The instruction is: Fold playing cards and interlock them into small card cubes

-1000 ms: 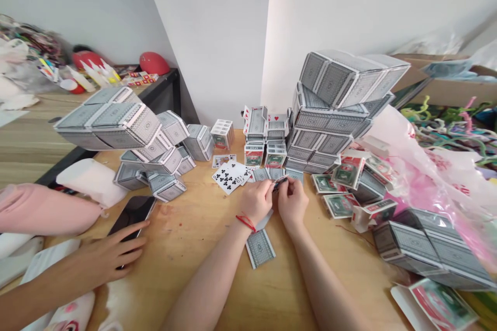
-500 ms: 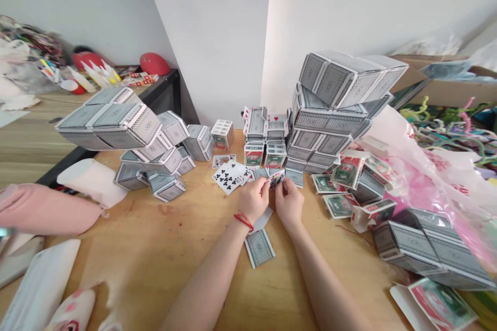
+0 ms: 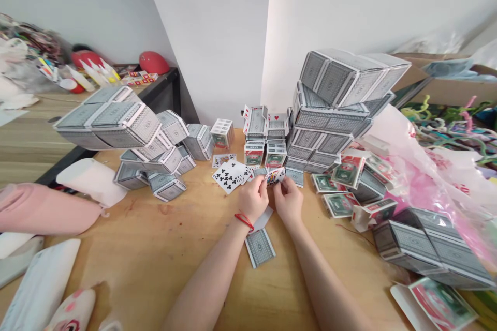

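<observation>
A playing card with a court picture is pinched between my left hand and my right hand, above the wooden table. Both hands are closed on its edges; whether it is one card or more I cannot tell. Face-up club cards lie fanned just left of my left hand. Beyond my fingers a face-down card lies flat. Between my wrists, a grey-backed card rests on the table, with a pale card partly hidden under my left wrist.
A tall stack of card-covered blocks rises at the right, with another leaning stack at the left. Card boxes lie scattered by the pink plastic bag. Small upright card packs stand at the back.
The card between my hands has turned so that more of its face shows. My hands have barely shifted, and the things on the table have not moved.
</observation>
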`<state>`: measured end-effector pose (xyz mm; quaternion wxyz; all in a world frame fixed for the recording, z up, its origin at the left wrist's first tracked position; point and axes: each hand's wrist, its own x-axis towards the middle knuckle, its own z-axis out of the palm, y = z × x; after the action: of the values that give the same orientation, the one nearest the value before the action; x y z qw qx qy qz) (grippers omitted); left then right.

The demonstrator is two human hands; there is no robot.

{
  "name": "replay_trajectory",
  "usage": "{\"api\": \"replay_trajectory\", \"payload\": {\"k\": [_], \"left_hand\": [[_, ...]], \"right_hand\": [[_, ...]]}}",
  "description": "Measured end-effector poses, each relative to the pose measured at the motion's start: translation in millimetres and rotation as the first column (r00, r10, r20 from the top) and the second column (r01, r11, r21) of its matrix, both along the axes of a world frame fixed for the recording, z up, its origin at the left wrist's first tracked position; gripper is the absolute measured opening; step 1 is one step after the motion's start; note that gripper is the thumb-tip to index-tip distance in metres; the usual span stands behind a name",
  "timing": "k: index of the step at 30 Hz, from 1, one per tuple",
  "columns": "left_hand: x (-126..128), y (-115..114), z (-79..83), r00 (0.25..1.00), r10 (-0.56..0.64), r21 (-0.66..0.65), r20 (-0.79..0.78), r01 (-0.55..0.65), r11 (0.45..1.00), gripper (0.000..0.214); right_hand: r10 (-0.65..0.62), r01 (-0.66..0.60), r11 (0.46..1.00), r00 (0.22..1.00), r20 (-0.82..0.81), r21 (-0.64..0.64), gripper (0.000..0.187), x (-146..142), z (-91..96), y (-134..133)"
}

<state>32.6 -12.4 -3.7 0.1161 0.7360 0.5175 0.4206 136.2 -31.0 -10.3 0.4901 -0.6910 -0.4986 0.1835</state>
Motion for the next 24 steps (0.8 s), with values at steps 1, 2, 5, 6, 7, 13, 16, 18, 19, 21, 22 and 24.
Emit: {"api": "replay_trajectory", "payload": {"k": [1, 2, 5, 6, 7, 13, 16, 18, 19, 21, 22, 24], "left_hand": [[0, 0, 0.1, 1.000, 0.002, -0.006, 0.008, -0.002, 1.000, 0.017], [0, 0, 0.3, 1.000, -0.002, -0.014, 0.014, 0.002, 1.000, 0.017], [0, 0, 1.2, 0.999, -0.030, -0.030, 0.032, 0.031, 0.999, 0.018], [0, -1, 1.7, 0.998, -0.043, -0.030, 0.035, 0.044, 0.999, 0.018], [1, -2, 2.3, 0.998, -0.059, -0.026, 0.037, 0.060, 0.998, 0.018], [7, -9, 6.2, 0.974, -0.211, 0.005, 0.087, 0.212, 0.977, 0.019], [8, -9, 4.7, 0.980, -0.185, 0.004, 0.073, 0.185, 0.983, 0.020], [7, -7, 2.4, 0.993, -0.103, 0.007, 0.055, 0.103, 0.995, 0.019], [7, -5, 1.3, 0.997, -0.062, 0.004, 0.055, 0.062, 0.998, 0.019], [5, -2, -0.4, 0.997, -0.001, -0.011, 0.076, 0.002, 1.000, 0.018], [4, -1, -0.7, 0.995, 0.017, -0.021, 0.095, -0.015, 1.000, 0.018], [3, 2, -0.5, 0.991, 0.032, -0.041, 0.130, -0.027, 0.999, 0.016]], "right_hand": [[0.007, -0.007, 1.000, 1.000, 0.019, -0.002, 0.022, 0, -0.4, 0], [0.011, -0.011, 1.000, 0.999, 0.041, -0.003, 0.022, 0, -0.7, 0], [0.000, 0.001, 1.000, 0.995, 0.098, -0.007, 0.023, 1, -1.0, -1], [-0.014, 0.015, 1.000, 0.993, 0.115, -0.010, 0.023, 1, -0.8, -2], [-0.030, 0.031, 0.999, 0.991, 0.127, -0.012, 0.023, 1, -0.5, -3], [-0.125, 0.128, 0.992, 0.986, 0.109, -0.020, 0.023, 2, 1.8, -5], [-0.143, 0.144, 0.989, 0.987, 0.069, -0.022, 0.023, 3, 0.9, -4], [-0.110, 0.111, 0.993, 0.993, 0.047, -0.026, 0.024, 3, -0.4, -3], [-0.089, 0.091, 0.996, 0.995, 0.046, -0.026, 0.024, 3, -1.0, -2], [-0.052, 0.053, 0.998, 0.997, 0.054, -0.023, 0.024, 3, -1.6, -1], [-0.041, 0.042, 0.999, 0.997, 0.059, -0.018, 0.024, 2, -1.6, -1], [-0.024, 0.025, 1.000, 0.997, 0.067, -0.007, 0.024, 2, -1.3, 0]]}}
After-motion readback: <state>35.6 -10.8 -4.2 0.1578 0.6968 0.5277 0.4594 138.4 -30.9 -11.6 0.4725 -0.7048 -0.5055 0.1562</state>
